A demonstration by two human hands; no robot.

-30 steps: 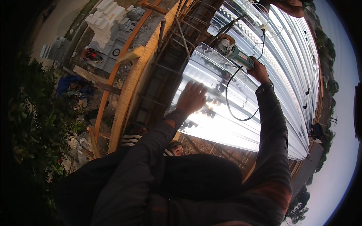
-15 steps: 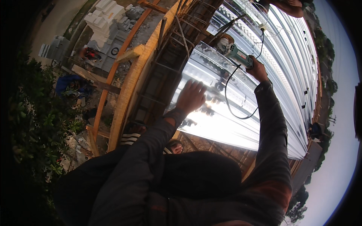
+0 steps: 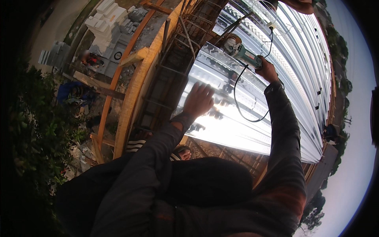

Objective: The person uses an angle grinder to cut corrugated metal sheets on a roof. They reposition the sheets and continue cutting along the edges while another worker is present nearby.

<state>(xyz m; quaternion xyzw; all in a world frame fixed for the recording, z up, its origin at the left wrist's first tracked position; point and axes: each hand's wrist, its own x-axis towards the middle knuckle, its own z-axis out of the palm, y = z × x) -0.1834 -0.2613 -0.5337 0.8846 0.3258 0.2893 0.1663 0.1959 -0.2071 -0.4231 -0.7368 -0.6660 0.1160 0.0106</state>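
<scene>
An angle grinder (image 3: 246, 55) with a green body and a metal head is gripped at its rear end by my right hand (image 3: 267, 71). Its disc end lies over the shiny ribbed metal sheets (image 3: 252, 94), close to the rebar; whether the disc touches metal I cannot tell. A black cord (image 3: 237, 96) loops from the grinder across the sheets. My left hand (image 3: 199, 98) rests flat with fingers stretched on the nearest sheet, beside its left edge.
Along the left runs a rebar cage (image 3: 173, 71) inside a wooden form board (image 3: 134, 91). Far below are stacked pale blocks (image 3: 108, 19) and a person (image 3: 91, 60). A cord connector (image 3: 271, 28) lies on the sheets. At the top, part of another person (image 3: 298, 5) shows.
The grinder and my right hand have shifted slightly left and up in the picture. My left hand stays flat on the sheet.
</scene>
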